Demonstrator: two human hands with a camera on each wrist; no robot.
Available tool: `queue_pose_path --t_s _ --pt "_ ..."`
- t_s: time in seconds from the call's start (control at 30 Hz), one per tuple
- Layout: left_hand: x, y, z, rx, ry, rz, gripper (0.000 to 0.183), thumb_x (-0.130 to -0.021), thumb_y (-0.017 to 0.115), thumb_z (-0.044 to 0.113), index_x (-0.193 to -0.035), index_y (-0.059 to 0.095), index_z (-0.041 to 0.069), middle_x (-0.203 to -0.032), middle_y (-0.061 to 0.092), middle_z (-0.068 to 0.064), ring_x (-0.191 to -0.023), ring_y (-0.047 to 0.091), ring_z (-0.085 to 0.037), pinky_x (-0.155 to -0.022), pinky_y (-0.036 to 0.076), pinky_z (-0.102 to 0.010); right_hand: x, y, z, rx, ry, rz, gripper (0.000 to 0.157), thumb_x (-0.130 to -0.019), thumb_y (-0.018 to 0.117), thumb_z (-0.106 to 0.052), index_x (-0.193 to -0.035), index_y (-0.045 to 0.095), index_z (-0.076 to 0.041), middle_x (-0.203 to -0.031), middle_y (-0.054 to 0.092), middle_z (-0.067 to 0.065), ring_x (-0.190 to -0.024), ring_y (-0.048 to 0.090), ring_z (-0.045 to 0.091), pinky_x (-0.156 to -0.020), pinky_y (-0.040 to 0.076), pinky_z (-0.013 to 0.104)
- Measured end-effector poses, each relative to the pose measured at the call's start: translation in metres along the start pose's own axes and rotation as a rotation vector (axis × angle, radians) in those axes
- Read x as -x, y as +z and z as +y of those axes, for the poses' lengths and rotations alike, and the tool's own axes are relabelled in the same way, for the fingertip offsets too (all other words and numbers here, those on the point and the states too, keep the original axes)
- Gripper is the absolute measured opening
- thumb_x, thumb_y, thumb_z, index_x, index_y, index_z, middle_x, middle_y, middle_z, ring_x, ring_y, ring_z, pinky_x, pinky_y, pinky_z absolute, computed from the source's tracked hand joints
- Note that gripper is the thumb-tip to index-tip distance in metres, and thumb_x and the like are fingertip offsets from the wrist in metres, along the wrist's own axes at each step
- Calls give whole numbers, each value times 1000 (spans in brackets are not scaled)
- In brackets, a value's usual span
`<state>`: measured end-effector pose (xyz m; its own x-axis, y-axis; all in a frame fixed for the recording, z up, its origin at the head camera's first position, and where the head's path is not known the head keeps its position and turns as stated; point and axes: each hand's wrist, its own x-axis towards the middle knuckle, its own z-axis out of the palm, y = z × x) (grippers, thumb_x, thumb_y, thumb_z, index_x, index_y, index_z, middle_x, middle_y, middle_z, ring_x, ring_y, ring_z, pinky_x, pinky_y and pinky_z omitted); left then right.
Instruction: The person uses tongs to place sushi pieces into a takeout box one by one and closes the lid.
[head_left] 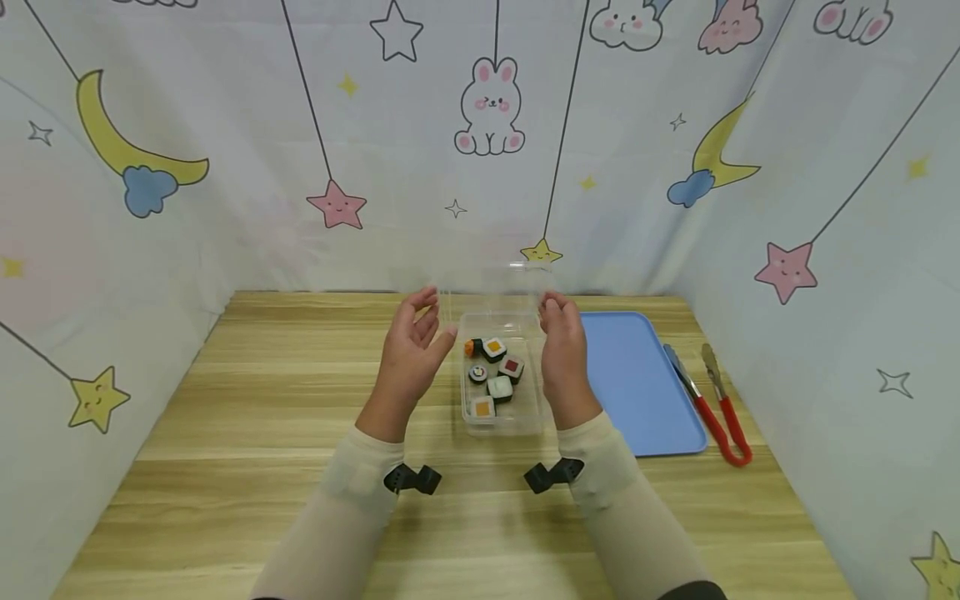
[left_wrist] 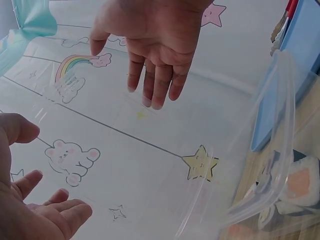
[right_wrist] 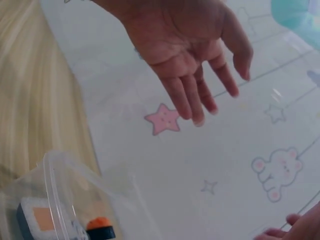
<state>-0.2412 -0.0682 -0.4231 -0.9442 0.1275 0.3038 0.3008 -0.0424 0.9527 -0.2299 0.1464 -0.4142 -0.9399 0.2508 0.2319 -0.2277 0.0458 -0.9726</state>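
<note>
A clear plastic box (head_left: 531, 423) holding several sushi pieces (head_left: 499, 388) lies in the middle of the table, its clear lid (head_left: 495, 287) standing raised at the far end. To the lid's left is my left hand (head_left: 411, 354), palm facing inward, fingers loosely bent. My right hand (head_left: 565, 354) mirrors it at the lid's right side. From the left wrist, the right hand (left_wrist: 157, 50) shows across with its fingers extended. Likewise, the left hand (right_wrist: 185, 55) has relaxed fingers in the right wrist view. Neither hand grips anything.
A blue tray (head_left: 645, 383) lies just right of the box. Beside it are tongs with red handles (head_left: 723, 429), their tips pointing away. A white cloth (head_left: 420, 150) printed with stars and animals hangs around the table's back and sides.
</note>
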Motion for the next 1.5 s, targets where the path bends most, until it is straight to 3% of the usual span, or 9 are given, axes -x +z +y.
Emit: queue_pose_path --t_s 0.17,0.37,0.63,0.77,1.0,1.13,1.27,1.4,1.5 --pt "0 0 -1 29 -16 3 51 -101 62 4 -148 42 7 -151 39 -13 -150 38 -25 -119 36 -39 -2 -2 1 -47 28 15 53 -113 32 -40 -141 46 3 -152 44 21 -147 42 32 -121 30 48" --pt "3 0 -4 38 16 -15 33 -108 47 11 -138 43 -2 -149 36 -22 -148 38 -35 -119 34 -51 0 -4 0 -81 39 15 50 -111 31 -46 -122 46 0 -148 42 23 -148 39 35 -123 21 55" --pt "7 3 -11 122 9 1 28 -110 44 21 -119 44 -6 -150 42 -29 -145 38 -40 -119 29 -55 -1 -9 6 -174 36 15 33 -113 35 -36 -101 46 -7 -146 50 24 -136 47 45 -118 28 53" --pt "8 5 -20 163 -29 13 29 -111 45 22 -115 43 -7 -153 40 -29 -145 40 -42 -121 27 -55 -1 -13 13 -190 51 -20 28 -112 42 -25 -96 45 -3 -149 47 25 -143 42 39 -119 28 52" --pt "13 12 -30 191 -84 49 9 -110 47 12 -105 44 6 -151 40 -27 -141 42 -46 -116 30 -56 2 -22 23 -177 62 -74 20 -108 49 -13 -90 45 -6 -157 41 23 -151 31 33 -118 23 50" --pt "16 16 -38 242 -93 61 10 -107 50 4 -106 40 4 -150 38 -29 -144 38 -49 -116 32 -52 2 -26 30 -205 75 -82 16 -104 50 -1 -89 46 -6 -157 42 22 -153 30 34 -117 25 46" --pt "19 21 -45 288 -117 71 18 -104 53 -1 -110 35 -1 -153 36 -28 -150 34 -44 -115 38 -41 3 -29 36 -229 100 -95 19 -101 50 9 -88 43 -4 -159 40 20 -152 33 34 -109 38 34" --pt "21 25 -54 323 -118 76 22 -102 54 -6 -113 35 -3 -153 35 -30 -149 37 -42 -102 48 -24 5 -32 42 -221 110 -109 19 -100 49 12 -90 42 -2 -160 38 21 -152 33 35 -97 46 23" --pt "23 26 -62 337 -113 73 23 -102 54 -8 -113 35 -2 -153 35 -30 -147 40 -42 -96 50 -18 6 -35 50 -197 110 -118 18 -100 49 12 -90 42 -2 -161 37 22 -153 31 34 -95 46 20"
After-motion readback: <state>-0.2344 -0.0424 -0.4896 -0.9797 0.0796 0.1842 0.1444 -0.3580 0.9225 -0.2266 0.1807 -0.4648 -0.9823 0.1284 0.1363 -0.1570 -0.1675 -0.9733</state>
